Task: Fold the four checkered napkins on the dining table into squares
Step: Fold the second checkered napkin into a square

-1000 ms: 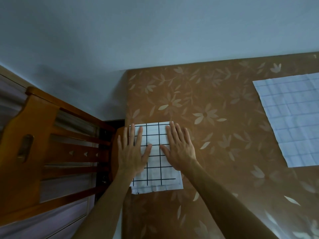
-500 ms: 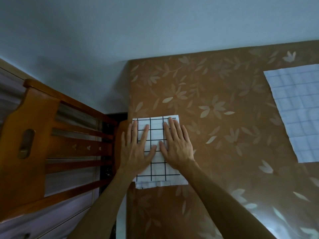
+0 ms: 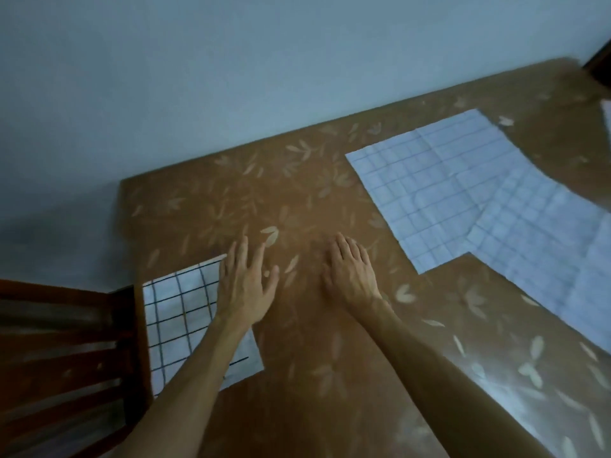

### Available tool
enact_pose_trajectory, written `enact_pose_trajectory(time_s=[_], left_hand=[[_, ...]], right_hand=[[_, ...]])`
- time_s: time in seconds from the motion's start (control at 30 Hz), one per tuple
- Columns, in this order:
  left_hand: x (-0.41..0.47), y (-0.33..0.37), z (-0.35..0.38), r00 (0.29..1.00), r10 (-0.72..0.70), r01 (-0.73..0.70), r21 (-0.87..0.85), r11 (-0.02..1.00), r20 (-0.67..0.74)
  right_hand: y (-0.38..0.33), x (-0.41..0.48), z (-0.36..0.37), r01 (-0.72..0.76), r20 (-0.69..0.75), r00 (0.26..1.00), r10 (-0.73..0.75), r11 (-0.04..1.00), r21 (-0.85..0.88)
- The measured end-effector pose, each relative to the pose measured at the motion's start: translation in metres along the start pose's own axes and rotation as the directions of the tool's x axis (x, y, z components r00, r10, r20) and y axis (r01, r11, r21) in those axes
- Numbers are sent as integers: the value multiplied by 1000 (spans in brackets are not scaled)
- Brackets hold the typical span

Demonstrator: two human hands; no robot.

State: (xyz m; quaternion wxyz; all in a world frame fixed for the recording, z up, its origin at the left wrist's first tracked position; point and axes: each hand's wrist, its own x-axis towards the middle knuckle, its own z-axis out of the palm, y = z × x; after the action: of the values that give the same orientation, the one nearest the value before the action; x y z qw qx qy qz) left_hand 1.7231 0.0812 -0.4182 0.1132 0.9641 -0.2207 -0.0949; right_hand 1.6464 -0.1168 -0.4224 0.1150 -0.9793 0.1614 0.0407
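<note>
A folded white napkin with black grid lines (image 3: 178, 312) lies square at the table's left edge. My left hand (image 3: 244, 285) hovers over its right edge, fingers spread, holding nothing. To the right of it my right hand (image 3: 350, 272) is flat above the bare brown tablecloth, also empty. Further right an unfolded pale checkered napkin (image 3: 429, 190) lies flat. A second unfolded napkin (image 3: 549, 246) overlaps it at the right and runs out of view. A sliver of another white cloth (image 3: 607, 117) shows at the right border.
The table (image 3: 297, 200) wears a brown cloth with pale leaf prints and stands against a plain grey wall (image 3: 231, 61). A wooden chair (image 3: 66, 358) sits close against the table's left side.
Both hands have lifted off the folded napkin and moved right. The view has swung right, bringing the unfolded napkins further into sight.
</note>
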Motion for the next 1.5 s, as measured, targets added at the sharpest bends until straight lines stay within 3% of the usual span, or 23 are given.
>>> enact_pose_trajectory(time_s=[0.13, 0.27, 0.37, 0.5, 0.6, 0.7, 0.8, 0.87, 1.03, 1.1, 1.2, 1.3, 1.4, 1.5], left_hand=[[25, 76, 19, 994, 73, -68, -58, 996, 82], [44, 151, 37, 977, 178, -159, -154, 975, 121], [54, 201, 48, 959, 234, -188, -260, 947, 158], [64, 240, 60, 953, 250, -191, -307, 932, 168], [70, 258, 64, 972, 141, -56, -392, 918, 190], [78, 270, 62, 968, -7, 158, -587, 794, 251], [90, 275, 64, 908, -86, 378, -715, 588, 409], [96, 277, 67, 839, -98, 523, -745, 414, 535], [95, 285, 61, 769, -85, 624, -714, 318, 634], [88, 289, 61, 756, -107, 637, -687, 350, 646], [77, 289, 60, 799, -218, 592, -668, 452, 561], [65, 276, 50, 817, -308, 577, -679, 454, 488], [50, 250, 36, 835, -308, 550, -691, 469, 456], [26, 221, 13, 897, -253, 440, -700, 562, 361]], right_hand=[[73, -7, -20, -180, -50, 983, 179, 984, -12], [138, -13, -34, -298, 19, 954, 300, 952, -71], [168, -10, -41, -323, 87, 942, 324, 946, -35], [180, 5, -48, -250, 90, 962, 259, 962, -107], [187, 8, -47, -190, 86, 975, 204, 971, -142], [194, 7, -44, -163, 76, 982, 175, 976, -142], [197, 5, -45, -142, 57, 987, 151, 980, -143], [199, 4, -41, -167, -34, 986, 165, 981, -102], [201, 0, -32, -232, -80, 968, 236, 971, 56], [197, -8, -30, -244, -107, 960, 258, 962, 125], [180, -29, -33, -171, -120, 972, 202, 957, 234], [161, -52, -35, -105, -111, 983, 148, 941, 320], [142, -74, -34, -37, -109, 991, 82, 929, 367], [117, -97, -38, 38, -71, 997, -11, 921, 388]])
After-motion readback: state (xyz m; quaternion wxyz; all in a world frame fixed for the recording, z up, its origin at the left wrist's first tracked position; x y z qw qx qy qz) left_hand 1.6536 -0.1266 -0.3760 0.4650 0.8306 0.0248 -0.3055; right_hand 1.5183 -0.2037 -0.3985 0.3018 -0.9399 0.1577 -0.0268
